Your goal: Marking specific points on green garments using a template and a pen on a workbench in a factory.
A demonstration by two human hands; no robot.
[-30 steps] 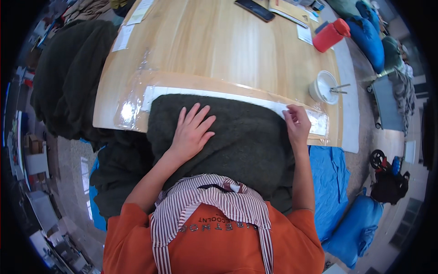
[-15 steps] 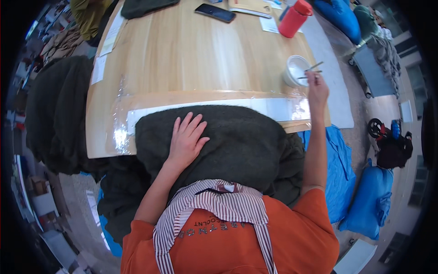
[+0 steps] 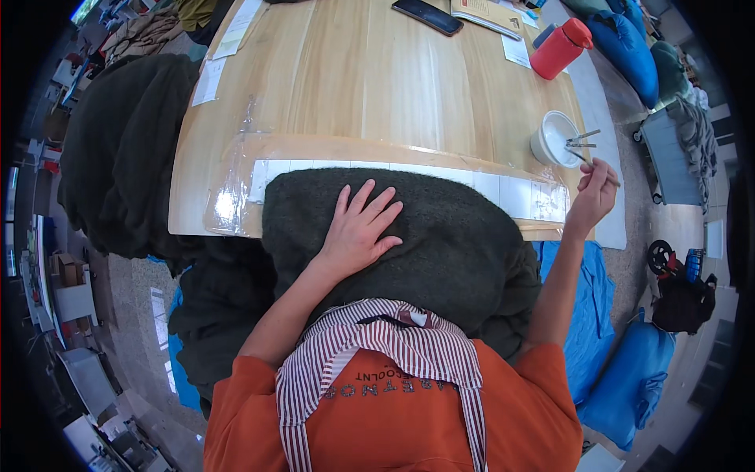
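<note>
A striped apron (image 3: pixel 385 334) fills the lower centre. Beyond it, mid-frame, dark green fuzzy cloth (image 3: pixel 448 252) lies over the near edge of the wooden table (image 3: pixel 346 86), the left hand (image 3: pixel 360 234) flat on it, fingers spread. At right, the right hand (image 3: pixel 595 197) pinches a thin stick-like tool (image 3: pixel 578 156) at the rim of a white tub (image 3: pixel 543 145). A red bottle (image 3: pixel 557 51) and a black smartphone (image 3: pixel 427 16) lie farther, toward the upper right and top.

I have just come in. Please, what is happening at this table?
A person's left hand lies flat on dark fabric draped over the near edge of the table. The right hand pinches a thin tool that slants over the rim of a white tub. More thin tools lean in the tub.
</note>
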